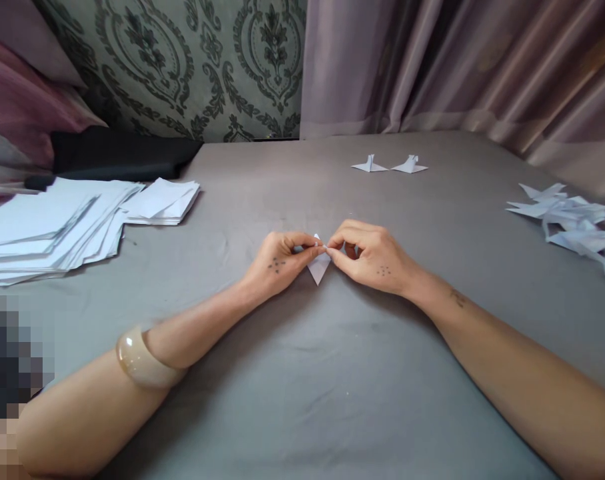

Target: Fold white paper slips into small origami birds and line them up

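Between my two hands is a small piece of folded white paper, its pointed end turned toward me. My left hand pinches it from the left with thumb and forefinger. From the right, my right hand pinches its upper part, thumb against fingertips. The fingertips of both hands nearly meet over the paper and hide its middle. A small white tip shows above the left fingers. A pale bangle circles my left forearm.
Two folded paper birds stand at the back of the grey-covered surface. A heap of folded white paper pieces lies at the right. Stacks of white paper sheets and smaller squares lie at the left, before a black cloth.
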### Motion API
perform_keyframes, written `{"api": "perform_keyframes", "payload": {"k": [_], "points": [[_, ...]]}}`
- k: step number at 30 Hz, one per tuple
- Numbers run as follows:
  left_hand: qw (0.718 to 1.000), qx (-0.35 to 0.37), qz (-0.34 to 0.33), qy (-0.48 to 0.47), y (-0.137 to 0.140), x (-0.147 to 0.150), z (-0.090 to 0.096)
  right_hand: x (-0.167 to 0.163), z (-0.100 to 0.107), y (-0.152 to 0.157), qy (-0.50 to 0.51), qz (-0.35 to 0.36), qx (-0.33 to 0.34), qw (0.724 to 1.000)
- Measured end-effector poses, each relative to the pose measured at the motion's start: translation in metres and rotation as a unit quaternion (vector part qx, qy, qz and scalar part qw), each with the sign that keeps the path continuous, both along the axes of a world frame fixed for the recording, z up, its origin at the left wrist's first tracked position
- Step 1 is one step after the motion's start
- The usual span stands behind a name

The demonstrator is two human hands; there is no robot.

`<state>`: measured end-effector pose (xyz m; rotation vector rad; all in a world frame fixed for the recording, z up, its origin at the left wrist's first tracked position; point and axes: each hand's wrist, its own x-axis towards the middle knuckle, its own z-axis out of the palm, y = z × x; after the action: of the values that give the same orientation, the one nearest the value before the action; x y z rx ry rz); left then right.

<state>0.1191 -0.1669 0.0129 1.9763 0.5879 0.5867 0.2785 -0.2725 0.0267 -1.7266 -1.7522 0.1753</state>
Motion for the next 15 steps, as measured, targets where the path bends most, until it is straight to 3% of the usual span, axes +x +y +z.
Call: {"api": "perform_keyframes", "payload": {"k": [15], "points": [[1.000, 0.002, 0.004, -0.002, -0.0022, 0.0004, 0.0042, 0.0044, -0.0051, 0.0029, 0.099, 0.030, -0.014, 0.995]]}}
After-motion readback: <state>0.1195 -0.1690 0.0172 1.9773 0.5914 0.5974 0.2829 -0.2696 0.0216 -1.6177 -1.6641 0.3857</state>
